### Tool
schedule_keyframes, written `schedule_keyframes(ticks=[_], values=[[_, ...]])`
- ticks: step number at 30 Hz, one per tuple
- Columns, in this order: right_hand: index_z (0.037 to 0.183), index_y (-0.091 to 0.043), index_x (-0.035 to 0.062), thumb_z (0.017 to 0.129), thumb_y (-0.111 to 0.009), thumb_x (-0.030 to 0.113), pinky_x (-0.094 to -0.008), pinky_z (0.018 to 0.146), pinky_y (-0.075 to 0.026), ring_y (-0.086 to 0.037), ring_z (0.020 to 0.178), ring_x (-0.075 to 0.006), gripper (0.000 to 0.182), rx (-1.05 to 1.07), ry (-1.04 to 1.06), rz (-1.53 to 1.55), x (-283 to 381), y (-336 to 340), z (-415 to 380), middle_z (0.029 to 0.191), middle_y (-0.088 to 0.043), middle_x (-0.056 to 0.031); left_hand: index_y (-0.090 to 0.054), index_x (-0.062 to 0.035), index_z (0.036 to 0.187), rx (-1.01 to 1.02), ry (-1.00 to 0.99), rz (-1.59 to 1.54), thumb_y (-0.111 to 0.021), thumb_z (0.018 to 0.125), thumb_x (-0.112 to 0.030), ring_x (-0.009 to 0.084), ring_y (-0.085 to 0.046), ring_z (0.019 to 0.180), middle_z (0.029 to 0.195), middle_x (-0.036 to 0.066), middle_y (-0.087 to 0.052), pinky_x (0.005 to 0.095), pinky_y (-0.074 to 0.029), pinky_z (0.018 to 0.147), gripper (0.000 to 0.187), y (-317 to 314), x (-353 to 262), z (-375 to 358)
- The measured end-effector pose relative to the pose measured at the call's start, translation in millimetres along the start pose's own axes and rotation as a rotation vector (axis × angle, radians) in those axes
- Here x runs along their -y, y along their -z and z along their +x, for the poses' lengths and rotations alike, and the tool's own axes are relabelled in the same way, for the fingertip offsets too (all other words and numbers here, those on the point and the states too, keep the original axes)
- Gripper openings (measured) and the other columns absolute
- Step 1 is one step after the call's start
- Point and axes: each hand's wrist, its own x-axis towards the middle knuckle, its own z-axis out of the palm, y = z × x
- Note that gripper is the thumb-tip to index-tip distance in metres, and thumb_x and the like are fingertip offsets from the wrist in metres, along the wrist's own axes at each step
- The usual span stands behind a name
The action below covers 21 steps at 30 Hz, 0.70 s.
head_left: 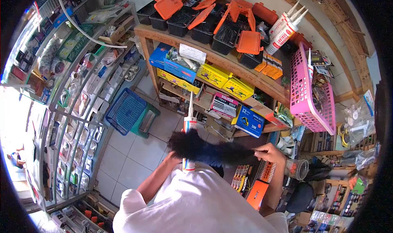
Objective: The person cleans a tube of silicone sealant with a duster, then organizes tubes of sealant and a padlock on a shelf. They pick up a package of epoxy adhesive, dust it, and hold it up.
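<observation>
A white sealant tube with red and blue print stands upright before the person's chest, its long nozzle pointing up. My left hand is closed around it at mid-height, its fingers mostly hidden by black fluff. That fluff belongs to a long black fluffy duster, which lies sideways across the tube and covers its middle. At the duster's right end, my right hand is closed in a pinch on its thin tip.
Wooden shelving ahead holds black bins with orange lids, boxes and more sealant tubes. A pink basket hangs at the right. Glass-fronted shelves line the left, near a blue basket on a green stool.
</observation>
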Motion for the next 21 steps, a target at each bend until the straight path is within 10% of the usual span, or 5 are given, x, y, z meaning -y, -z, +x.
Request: schedule_keyframes(ticks=[2, 6, 8, 12, 21], values=[[0.101, -0.069, -0.0014, 0.092, -0.062, 0.022, -0.0203, 0.045, -0.037, -0.047, 0.05, -0.0036, 0.026, -0.065, 0.012, 0.002, -5.6, -0.2, 3.2, 0.065, -0.061, -0.0008, -0.059, -0.0085, 0.107, 0.004, 0.337, -0.752, -0.044, 0.093, -0.041, 0.0217, -0.062, 0.084, 0.095, 0.012, -0.063, 0.0378, -0.052, 0.077, 0.038, -1.1, -5.6, 4.6], [0.099, -0.069, -0.002, 0.093, -0.059, 0.021, -0.0201, 0.044, -0.035, -0.047, 0.05, -0.0034, 0.026, 0.163, -0.145, 0.135, -21.1, 3.0, 5.5, 0.064, -0.061, -0.001, -0.053, -0.0077, 0.112, -0.174, 0.213, -0.735, -0.04, 0.096, -0.047, 0.0189, -0.06, 0.072, 0.091, 0.009, -0.062, 0.0315, -0.051, 0.064, 0.044, -35.7, -35.6, 6.4], [0.087, -0.068, -0.0037, 0.094, -0.058, 0.021, -0.0197, 0.043, -0.034, -0.045, 0.05, -0.0026, 0.027, 0.305, -0.05, 0.005, -10.8, 0.7, 3.7, 0.063, -0.059, -0.0015, -0.048, -0.0051, 0.118, 0.251, 0.24, -0.995, -0.036, 0.096, -0.05, 0.0256, -0.061, 0.081, 0.099, 0.013, -0.061, 0.0394, -0.052, 0.069, 0.051, -23.5, -29.3, 11.3], [0.088, -0.068, -0.0036, 0.093, -0.06, 0.022, -0.0196, 0.044, -0.036, -0.046, 0.05, -0.003, 0.027, 0.024, -0.075, 0.162, -32.3, 0.6, 7.2, 0.065, -0.061, -0.003, -0.047, -0.0087, 0.124, -0.157, 0.371, -0.789, -0.037, 0.096, -0.049, 0.0278, -0.062, 0.087, 0.104, 0.014, -0.062, 0.0436, -0.053, 0.072, 0.05, -30.9, -38.9, 4.0], [0.087, -0.068, -0.0029, 0.092, -0.062, 0.022, -0.0199, 0.044, -0.036, -0.047, 0.047, -0.0039, 0.026, 0.064, -0.195, 0.194, -37.9, 6.7, -8.7, 0.066, -0.062, -0.0045, -0.057, 0.0016, 0.109, 0.062, 0.34, -1.0, -0.039, 0.095, -0.038, 0.0301, -0.061, 0.093, 0.1, 0.017, -0.064, 0.0411, -0.054, 0.078, 0.046, -19.0, -28.5, 11.5]])
